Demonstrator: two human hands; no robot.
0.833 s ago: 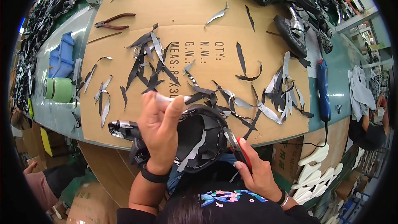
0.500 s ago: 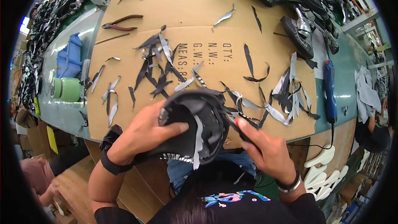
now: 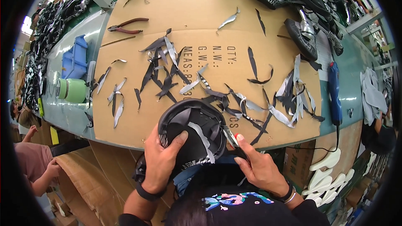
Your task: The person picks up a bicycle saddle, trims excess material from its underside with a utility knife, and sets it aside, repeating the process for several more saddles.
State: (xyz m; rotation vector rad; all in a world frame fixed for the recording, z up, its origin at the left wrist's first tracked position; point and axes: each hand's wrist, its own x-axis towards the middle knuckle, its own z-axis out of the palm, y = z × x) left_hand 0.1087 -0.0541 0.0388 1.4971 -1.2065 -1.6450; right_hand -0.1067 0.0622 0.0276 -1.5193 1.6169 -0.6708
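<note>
My left hand is wrapped round the side of a black bicycle saddle, its thumb pressed inside the hollow underside, which faces up. A loose pale grey strip hangs across that hollow. In my closed right hand is a utility knife with a red part under the thumb. Its blade lies against the right rim of the saddle; the exact contact is hard to make out. Beyond the saddle, black and grey trimmed strips lie scattered on the cardboard sheet.
Red-handled pliers rest at the far left of the cardboard. Beside it stand a blue bin and a green jar. More black saddles are heaped far right, above a blue corded tool. White shells sit lower right.
The saddle has turned, its narrow end swinging toward my body, and my left hand has turned with it. My right hand and the knife have moved slightly nearer to me along the rim.
</note>
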